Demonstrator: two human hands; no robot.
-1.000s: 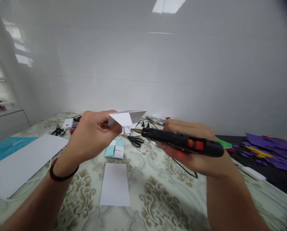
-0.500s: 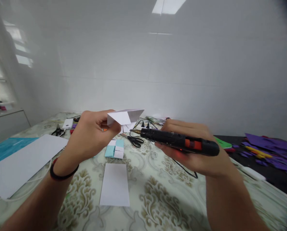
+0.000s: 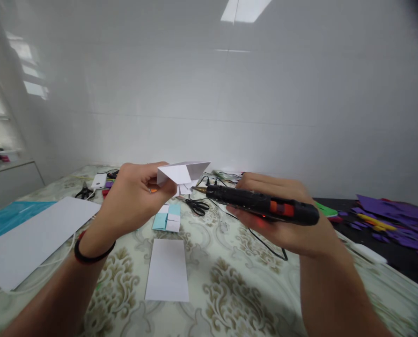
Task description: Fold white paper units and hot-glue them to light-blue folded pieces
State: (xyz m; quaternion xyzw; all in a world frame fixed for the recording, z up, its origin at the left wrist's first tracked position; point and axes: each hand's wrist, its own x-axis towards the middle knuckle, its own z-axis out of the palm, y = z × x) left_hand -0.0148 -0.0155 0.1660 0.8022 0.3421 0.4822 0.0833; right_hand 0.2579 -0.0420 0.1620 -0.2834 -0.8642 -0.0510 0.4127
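My left hand (image 3: pixel 135 201) is closed on a folded white paper piece (image 3: pixel 182 172) and holds it up over the table. My right hand (image 3: pixel 286 220) grips a black glue gun (image 3: pixel 261 205) with an orange switch. Its brass tip points left, right under the edge of the folded paper. A black cord hangs from the gun down to the table. Below the hands lie a white paper rectangle (image 3: pixel 167 270) and a small blue and white folded piece (image 3: pixel 167 218).
Black scissors (image 3: pixel 197 206) lie behind the folded pieces. A large white sheet (image 3: pixel 33 236) over blue paper lies at the left, with pliers (image 3: pixel 84 191) and a white charger (image 3: pixel 99 180) beyond. Purple, green and yellow scraps (image 3: pixel 387 215) cover a black mat at the right.
The glue gun's tip has shifted slightly left and closer to the folded paper. The left hand has barely moved.
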